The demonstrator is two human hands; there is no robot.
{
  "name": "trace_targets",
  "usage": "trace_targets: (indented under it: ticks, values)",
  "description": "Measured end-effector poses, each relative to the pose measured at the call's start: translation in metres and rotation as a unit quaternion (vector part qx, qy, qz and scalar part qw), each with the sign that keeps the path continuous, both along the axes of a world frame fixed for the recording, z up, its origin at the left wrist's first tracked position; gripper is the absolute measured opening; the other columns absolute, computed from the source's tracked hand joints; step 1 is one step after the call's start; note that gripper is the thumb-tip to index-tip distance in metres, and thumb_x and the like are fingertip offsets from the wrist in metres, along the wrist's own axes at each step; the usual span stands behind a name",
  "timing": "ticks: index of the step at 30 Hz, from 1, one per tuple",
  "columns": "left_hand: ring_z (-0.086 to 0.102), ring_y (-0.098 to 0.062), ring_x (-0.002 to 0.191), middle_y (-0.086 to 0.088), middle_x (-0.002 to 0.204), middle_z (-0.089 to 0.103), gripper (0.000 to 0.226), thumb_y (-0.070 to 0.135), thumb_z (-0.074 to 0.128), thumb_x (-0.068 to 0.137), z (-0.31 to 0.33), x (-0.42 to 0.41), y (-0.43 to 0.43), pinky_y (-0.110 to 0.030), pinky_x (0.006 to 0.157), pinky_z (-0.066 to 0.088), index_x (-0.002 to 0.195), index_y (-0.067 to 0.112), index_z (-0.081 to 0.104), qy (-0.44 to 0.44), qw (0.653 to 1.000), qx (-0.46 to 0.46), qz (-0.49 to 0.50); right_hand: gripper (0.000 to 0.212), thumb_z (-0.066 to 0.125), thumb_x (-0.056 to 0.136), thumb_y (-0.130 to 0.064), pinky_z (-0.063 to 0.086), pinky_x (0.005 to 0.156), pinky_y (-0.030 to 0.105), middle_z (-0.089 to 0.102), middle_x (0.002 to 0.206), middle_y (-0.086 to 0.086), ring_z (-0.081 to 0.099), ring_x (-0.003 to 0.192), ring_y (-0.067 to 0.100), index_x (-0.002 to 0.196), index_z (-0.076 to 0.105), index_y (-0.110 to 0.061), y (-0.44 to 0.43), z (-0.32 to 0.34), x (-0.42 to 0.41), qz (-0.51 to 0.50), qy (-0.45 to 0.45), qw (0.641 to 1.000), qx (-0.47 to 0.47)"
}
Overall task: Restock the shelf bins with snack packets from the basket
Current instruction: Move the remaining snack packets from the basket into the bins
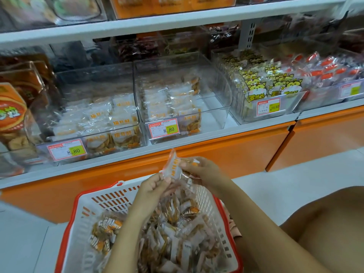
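Left hand: your left hand (pixel 155 186) is curled and pinches the lower left edge of the held packets (pixel 173 168).
Right hand: your right hand (pixel 202 170) grips the same bunch from the right, fingers wrapped round it.
Held packets: a small bunch, clear and white with orange print, raised above the far rim of the basket (pixel 82 213), in front of the shelf (pixel 216 138) and not in any bin.
Basket: white with a red rim, just below your hands, beside the shelf's orange base.
Loose packets: the loose packets (pixel 173 233) lie heaped in the basket, the same kind as those you hold.
Left bin: the left bin (pixel 94 79) is clear and partly filled with matching packets; its price tag (pixel 67 151) reads 8.80.
Middle bin: the middle bin (pixel 216 91) has matching packets stacked toward its left side.
Right bin: the right bin (pixel 236 85) holds packets with a yellow cartoon print.
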State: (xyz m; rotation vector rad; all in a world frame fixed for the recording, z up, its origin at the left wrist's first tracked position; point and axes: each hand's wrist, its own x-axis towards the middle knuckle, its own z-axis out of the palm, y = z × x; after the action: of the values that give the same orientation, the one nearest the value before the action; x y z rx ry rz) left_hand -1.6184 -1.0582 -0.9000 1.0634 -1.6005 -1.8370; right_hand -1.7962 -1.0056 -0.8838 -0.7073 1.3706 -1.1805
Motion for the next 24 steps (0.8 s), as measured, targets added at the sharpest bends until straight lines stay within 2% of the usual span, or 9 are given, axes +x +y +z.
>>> trace_targets:
  ticks: [2, 4, 5, 7, 10, 13, 17, 21, 24]
  values:
    - [0.069, -0.016, 0.093, 0.0, 0.095, 0.074, 0.031, 0.045, 0.063, 0.085, 0.007, 0.001, -0.002, -0.037, 0.091, 0.052, 0.098, 0.018, 0.072, -0.052, 0.997, -0.048, -0.022, 0.028, 0.077, 0.078, -0.019, 0.055, 0.074, 0.033, 0.072, 0.081, 0.003, 0.067, 0.069, 0.014, 0.102, 0.065, -0.011, 0.002, 0.007, -0.004, -0.016, 0.024, 0.999, -0.028]
    - [0.068, -0.015, 0.087, 0.005, 0.086, 0.073, 0.044, 0.069, 0.061, 0.074, 0.014, -0.002, -0.006, -0.041, 0.089, 0.053, 0.084, 0.028, 0.075, -0.089, 0.992, -0.083, 0.014, 0.029, 0.08, 0.074, -0.014, 0.057, 0.074, 0.035, 0.073, 0.082, 0.008, 0.068, 0.069, 0.017, 0.099, 0.064, -0.012, 0.005, 0.016, -0.01, 0.014, 0.096, 0.995, -0.038]
    - [0.068, -0.013, 0.084, 0.008, 0.083, 0.072, 0.043, 0.069, 0.057, 0.075, 0.018, -0.006, -0.006, -0.039, 0.085, 0.054, 0.081, 0.031, 0.075, -0.086, 0.991, -0.094, 0.032, 0.029, 0.08, 0.073, -0.014, 0.058, 0.072, 0.033, 0.072, 0.083, 0.01, 0.067, 0.07, 0.018, 0.097, 0.065, -0.013, 0.007, 0.022, -0.011, 0.037, 0.133, 0.989, -0.042]
    - [0.062, -0.015, 0.067, 0.007, 0.063, 0.062, 0.043, 0.059, 0.053, 0.082, 0.023, -0.017, -0.005, -0.041, 0.073, 0.056, 0.074, 0.021, 0.071, -0.068, 0.984, -0.156, 0.058, 0.029, 0.081, 0.072, -0.013, 0.057, 0.066, 0.027, 0.071, 0.082, 0.01, 0.065, 0.069, 0.017, 0.096, 0.065, -0.013, 0.012, 0.031, -0.01, 0.056, 0.167, 0.983, -0.058]
    - [0.036, -0.014, 0.048, -0.01, 0.049, 0.036, 0.054, 0.047, 0.047, 0.091, 0.025, -0.032, 0.0, -0.03, 0.05, 0.035, 0.055, 0.006, 0.046, -0.041, 0.947, -0.289, 0.13, 0.033, 0.082, 0.07, -0.013, 0.059, 0.074, 0.033, 0.073, 0.09, 0.013, 0.069, 0.08, 0.027, 0.098, 0.065, -0.013, 0.014, 0.038, -0.01, 0.026, 0.136, 0.988, -0.072]
    - [0.033, -0.008, 0.044, 0.003, 0.045, 0.032, 0.048, 0.032, 0.045, 0.098, 0.033, -0.043, 0.005, -0.018, 0.044, 0.023, 0.053, 0.017, 0.039, -0.033, 0.914, -0.353, 0.197, 0.029, 0.078, 0.074, -0.009, 0.059, 0.075, 0.034, 0.073, 0.091, 0.011, 0.071, 0.081, 0.023, 0.099, 0.064, -0.01, 0.016, 0.047, -0.009, 0.001, 0.081, 0.993, -0.08]
    - [0.038, -0.01, 0.042, 0.009, 0.045, 0.036, 0.045, 0.035, 0.044, 0.097, 0.047, -0.051, -0.01, -0.019, 0.042, 0.027, 0.053, 0.027, 0.039, -0.051, 0.894, -0.397, 0.201, 0.026, 0.076, 0.075, -0.01, 0.058, 0.075, 0.034, 0.073, 0.092, 0.011, 0.071, 0.081, 0.022, 0.099, 0.066, -0.01, 0.016, 0.061, -0.012, -0.003, 0.077, 0.993, -0.088]
    - [0.029, -0.004, 0.037, 0.01, 0.04, 0.027, 0.05, 0.05, 0.044, 0.093, 0.08, -0.056, -0.035, -0.014, 0.043, 0.021, 0.051, 0.025, 0.035, -0.1, 0.838, -0.527, 0.103, 0.031, 0.084, 0.067, -0.01, 0.056, 0.084, 0.039, 0.072, 0.092, 0.012, 0.068, 0.081, 0.019, 0.093, 0.068, -0.01, 0.007, 0.093, -0.032, 0.044, 0.246, 0.967, -0.058]
    - [0.027, -0.007, 0.041, 0.012, 0.042, 0.021, 0.052, 0.057, 0.051, 0.086, 0.114, -0.069, -0.049, -0.02, 0.044, 0.02, 0.053, 0.021, 0.035, -0.129, 0.779, -0.61, 0.059, 0.044, 0.088, 0.062, -0.015, 0.054, 0.079, 0.033, 0.066, 0.086, 0.0, 0.062, 0.08, 0.012, 0.099, 0.065, -0.018, -0.006, 0.133, -0.04, 0.107, 0.42, 0.898, -0.077]
